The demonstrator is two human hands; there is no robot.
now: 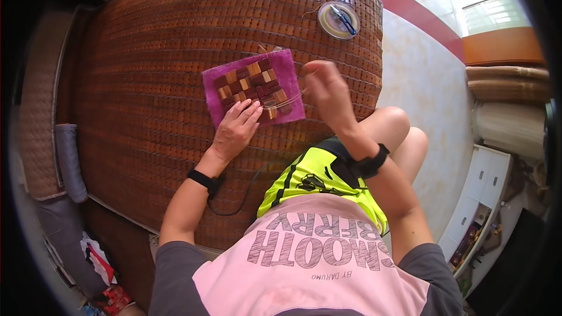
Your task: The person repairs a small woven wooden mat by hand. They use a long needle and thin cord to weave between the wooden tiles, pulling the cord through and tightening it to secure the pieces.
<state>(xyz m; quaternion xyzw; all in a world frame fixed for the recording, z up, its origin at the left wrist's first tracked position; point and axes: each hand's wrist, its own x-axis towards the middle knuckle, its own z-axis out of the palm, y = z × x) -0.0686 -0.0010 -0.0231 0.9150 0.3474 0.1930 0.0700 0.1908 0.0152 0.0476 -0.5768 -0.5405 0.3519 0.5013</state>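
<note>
A pink-purple cloth point(214, 72) lies on the brown tiled mat, bearing a checkered piece of dark and light wooden blocks point(242, 86). My left hand point(233, 129) rests on the near edge of these blocks, fingers stretched out and pressing down. Thin, pale thread point(285, 104) loops from the blocks' right side toward my right hand point(328, 90). That hand is raised right of the cloth, smeared by motion, its fingers curled in and apparently pinching the thread. Whether a needle is in it cannot be made out.
Toward the far right of the mat point(175, 29) sits a round dish point(324, 21) with a blue-handled tool point(344, 19) on it. A dark cable point(239, 210) runs beside my left forearm. A white cabinet point(468, 190) stands on the right, and a grey bolster point(71, 161) lies at the left edge.
</note>
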